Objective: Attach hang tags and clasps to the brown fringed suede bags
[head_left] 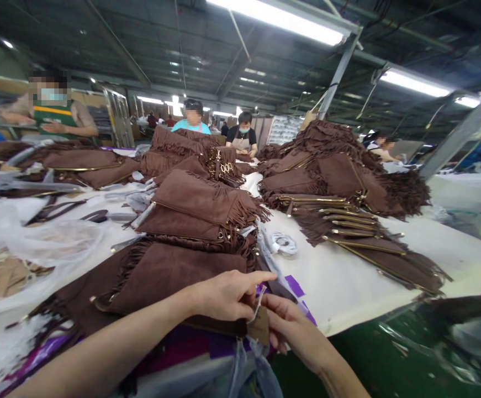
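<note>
Hands [226,298] on tag [259,327] nr tbl [343,298] edge, open rm R

The bare left forearm [128,337] is slanting toward 2 o'clock, and the left hand [226,296] is showing its back, index finger [260,276] pointing to 3 o'clock, the other fingers sitting curled. The right forearm [335,365] is slanting toward 10 o'clock; the right hand [285,320] is holding its fingers bent. The 2 hands are lying just beside each other.
</note>
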`<state>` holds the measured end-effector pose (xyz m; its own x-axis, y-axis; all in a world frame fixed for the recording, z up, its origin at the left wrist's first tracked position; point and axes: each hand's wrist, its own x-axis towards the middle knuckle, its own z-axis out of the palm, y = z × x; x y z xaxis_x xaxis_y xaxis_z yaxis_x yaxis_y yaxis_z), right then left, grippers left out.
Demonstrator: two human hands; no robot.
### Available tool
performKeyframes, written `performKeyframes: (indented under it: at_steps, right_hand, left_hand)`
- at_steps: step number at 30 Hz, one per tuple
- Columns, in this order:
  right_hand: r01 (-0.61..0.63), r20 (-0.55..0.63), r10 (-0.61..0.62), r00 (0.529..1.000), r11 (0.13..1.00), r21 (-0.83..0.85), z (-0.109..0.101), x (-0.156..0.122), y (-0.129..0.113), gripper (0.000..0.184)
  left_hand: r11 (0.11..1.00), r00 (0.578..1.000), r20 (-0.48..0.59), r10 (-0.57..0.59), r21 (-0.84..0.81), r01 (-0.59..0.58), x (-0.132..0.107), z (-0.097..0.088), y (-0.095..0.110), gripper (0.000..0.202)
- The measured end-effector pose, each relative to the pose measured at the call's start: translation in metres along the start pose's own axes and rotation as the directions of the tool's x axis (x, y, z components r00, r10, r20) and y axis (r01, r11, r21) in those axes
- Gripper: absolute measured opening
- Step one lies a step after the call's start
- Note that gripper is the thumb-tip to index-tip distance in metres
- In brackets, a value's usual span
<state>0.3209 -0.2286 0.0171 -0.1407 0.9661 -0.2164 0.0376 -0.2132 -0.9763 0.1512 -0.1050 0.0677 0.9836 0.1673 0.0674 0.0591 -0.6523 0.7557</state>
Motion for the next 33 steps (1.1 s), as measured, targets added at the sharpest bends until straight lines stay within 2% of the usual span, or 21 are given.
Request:
performKeyframes:
  at_steps: [3, 6, 10, 12, 15, 17, 20, 22, 24, 26, 27, 28, 29, 30, 31, 32, 33]
  right_hand:
    - [-0.003, 0.032, 0.004, 0.999, 1.000, -0.004, -0.002, -0.002, 0.001, 0.048]
    - [0.011, 0.044, -0.014, 0.999, 0.998, 0.064, -0.004, -0.003, 0.005, 0.045]
    - [-0.013, 0.167, -0.003, 0.986, 0.995, 0.095, -0.004, -0.004, 0.007, 0.046]
    - [0.017, 0.180, -0.033, 0.983, 0.996, 0.092, -0.004, -0.007, 0.006, 0.043]
    - [0.210, 0.078, -0.214, 0.974, 0.976, 0.056, -0.003, -0.013, 0.005, 0.035]
    - [0.312, 0.032, -0.310, 0.950, 0.939, -0.144, -0.002, -0.017, 0.008, 0.028]
    - [0.334, -0.002, -0.386, 0.923, 0.802, -0.495, 0.000, -0.019, 0.018, 0.021]
    - [0.309, -0.043, -0.411, 0.911, 0.747, -0.588, 0.002, -0.020, 0.026, 0.016]
    - [0.222, -0.091, -0.346, 0.934, 0.759, -0.612, 0.004, -0.022, 0.031, 0.017]
    - [0.113, -0.135, -0.256, 0.957, 0.760, -0.640, 0.006, -0.024, 0.036, 0.030]
    - [0.078, -0.159, -0.244, 0.956, 0.740, -0.668, 0.007, -0.025, 0.039, 0.039]
    - [0.060, -0.178, -0.259, 0.949, 0.705, -0.706, 0.008, -0.025, 0.043, 0.049]
    - [0.053, -0.189, -0.288, 0.939, 0.663, -0.747, 0.009, -0.024, 0.048, 0.058]
    - [0.045, -0.204, -0.321, 0.925, 0.624, -0.780, 0.010, -0.023, 0.055, 0.063]
    - [0.040, -0.218, -0.352, 0.910, 0.599, -0.800, 0.011, -0.021, 0.062, 0.063]
    - [0.042, -0.228, -0.375, 0.898, 0.591, -0.805, 0.012, -0.020, 0.069, 0.059]
    - [0.050, -0.235, -0.383, 0.894, 0.605, -0.795, 0.012, -0.019, 0.076, 0.053]
  left_hand:
    - [1.000, 0.999, 0.029, -0.022, 0.002, 0.022, 0.001, -0.001, 0.000, 0.081]
    - [0.999, 0.999, 0.048, -0.007, -0.030, 0.009, 0.002, -0.003, -0.003, 0.075]
    - [0.998, 0.994, 0.112, 0.013, -0.070, -0.005, 0.003, -0.002, -0.007, 0.077]
    - [0.998, 0.993, 0.117, 0.010, -0.061, -0.003, 0.004, -0.001, -0.008, 0.077]
    - [1.000, 1.000, -0.001, -0.011, -0.008, 0.011, 0.004, -0.001, -0.016, 0.060]
    - [0.997, 0.990, -0.127, -0.059, -0.065, 0.051, 0.006, 0.000, -0.024, 0.042]
    - [0.923, 0.942, -0.265, -0.204, -0.372, 0.095, 0.011, -0.002, -0.033, 0.019]
    - [0.819, 0.886, -0.349, -0.304, -0.571, 0.056, 0.016, -0.006, -0.035, 0.011]
    - [0.712, 0.800, -0.439, -0.409, -0.702, -0.022, 0.019, -0.013, -0.034, 0.017]
    - [0.634, 0.711, -0.497, -0.497, -0.768, -0.093, 0.016, -0.023, -0.030, 0.025]
    - [0.635, 0.697, -0.515, -0.499, -0.765, -0.110, 0.011, -0.028, -0.028, 0.031]
    - [0.681, 0.715, -0.527, -0.460, -0.726, -0.098, 0.002, -0.032, -0.025, 0.038]
    - [0.769, 0.766, -0.521, -0.377, -0.637, -0.055, -0.009, -0.033, -0.022, 0.046]
    - [0.878, 0.840, -0.474, -0.265, -0.478, 0.007, -0.024, -0.033, -0.018, 0.057]
    - [0.968, 0.912, -0.380, -0.155, -0.244, 0.063, -0.040, -0.029, -0.015, 0.068]
    - [0.995, 0.962, -0.261, -0.082, 0.037, 0.095, -0.057, -0.023, -0.013, 0.076]
    - [0.946, 0.985, -0.159, -0.060, 0.306, 0.107, -0.073, -0.014, -0.011, 0.079]
